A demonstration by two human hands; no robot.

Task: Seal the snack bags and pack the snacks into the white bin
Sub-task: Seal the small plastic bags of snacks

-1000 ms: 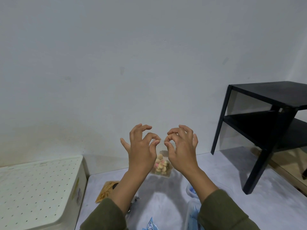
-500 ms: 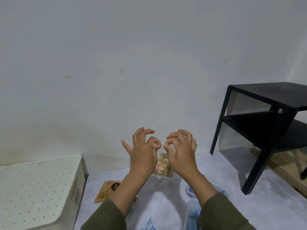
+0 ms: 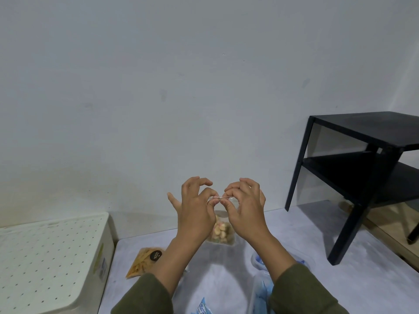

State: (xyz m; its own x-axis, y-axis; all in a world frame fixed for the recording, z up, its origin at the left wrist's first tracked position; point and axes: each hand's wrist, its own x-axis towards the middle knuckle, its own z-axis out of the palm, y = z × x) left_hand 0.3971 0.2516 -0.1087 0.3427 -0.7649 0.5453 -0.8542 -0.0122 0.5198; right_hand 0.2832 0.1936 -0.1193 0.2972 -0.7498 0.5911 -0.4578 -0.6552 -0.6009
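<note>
Head view: both hands' fingers (image 3: 209, 196) pinch the top strip of a clear snack bag (image 3: 221, 232) holding small round snacks.

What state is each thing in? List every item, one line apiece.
clear snack bag: held up off the floor, hanging, top edge pinched by both hands.
left hand: pinches the bag's top edge.
right hand: pinches the bag's top edge.
orange snack bag: lying flat on the floor.
white bin: perforated lid on.
blue packets: on the floor, partly hidden.
black side table: upright, both shelves bare.
</note>
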